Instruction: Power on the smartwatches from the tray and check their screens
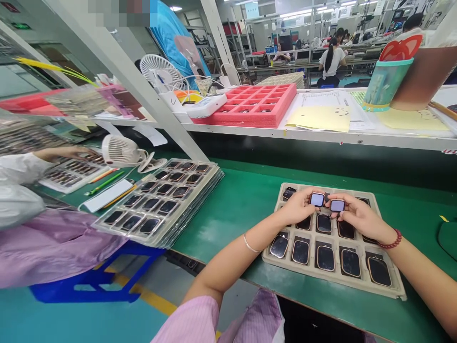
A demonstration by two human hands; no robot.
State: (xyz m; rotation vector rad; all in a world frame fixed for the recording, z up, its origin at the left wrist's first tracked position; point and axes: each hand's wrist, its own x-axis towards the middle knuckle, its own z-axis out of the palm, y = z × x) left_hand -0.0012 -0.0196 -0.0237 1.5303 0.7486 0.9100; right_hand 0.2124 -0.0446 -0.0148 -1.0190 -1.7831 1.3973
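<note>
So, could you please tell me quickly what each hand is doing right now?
Left hand: closed on a watch.
Right hand: closed on a second watch, above the tray.

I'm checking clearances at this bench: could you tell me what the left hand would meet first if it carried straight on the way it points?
The left hand points right, so it would probably first meet the right hand, close beside it over the tray.

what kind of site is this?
Likely an electronics assembly line: both hands, left hand and right hand, hold small screens over a pulp tray, more stacked trays, and rows of benches with workers.
</note>
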